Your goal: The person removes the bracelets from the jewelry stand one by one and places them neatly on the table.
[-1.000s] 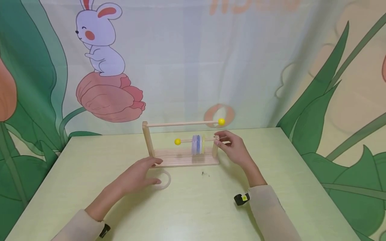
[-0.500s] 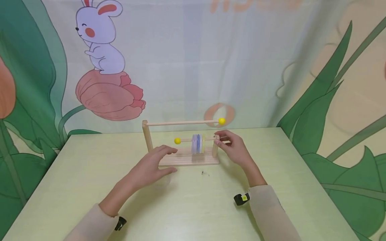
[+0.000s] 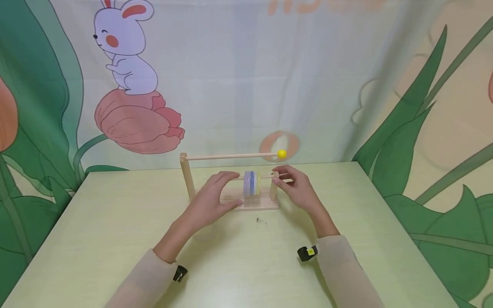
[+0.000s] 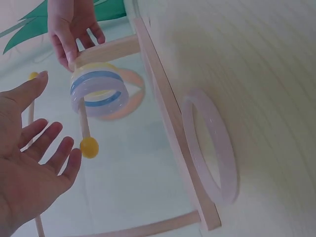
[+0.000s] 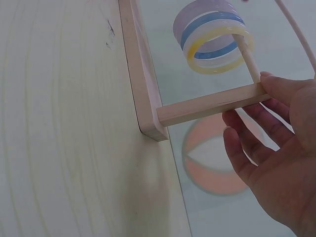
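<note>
A wooden stand (image 3: 265, 204) holds two horizontal rods. Several purple, blue, white and yellow rings (image 3: 252, 184) hang together on the lower rod. My right hand (image 3: 298, 190) pinches the top of the short wooden post (image 5: 212, 104), where that rod begins. To the left of the rings is my left hand (image 3: 212, 201), thumb and fingers spread, with nothing held. The yellow ball (image 4: 89, 147) on the lower rod's end lies just off its fingertips in the left wrist view; the hand hides it from the head. A loose pale purple ring (image 4: 226, 158) lies on the table before the base.
The upper rod (image 3: 231, 156) runs from the tall left post (image 3: 187, 177) and ends in another yellow ball (image 3: 282, 154). Small dark marks (image 3: 260, 220) show on the table (image 3: 246, 265) in front of the stand. A printed curtain (image 3: 215, 85) hangs behind.
My left hand has moved right and up from the stand's left front corner, over the loose ring, toward the hanging rings. My right hand has stayed at the short post.
</note>
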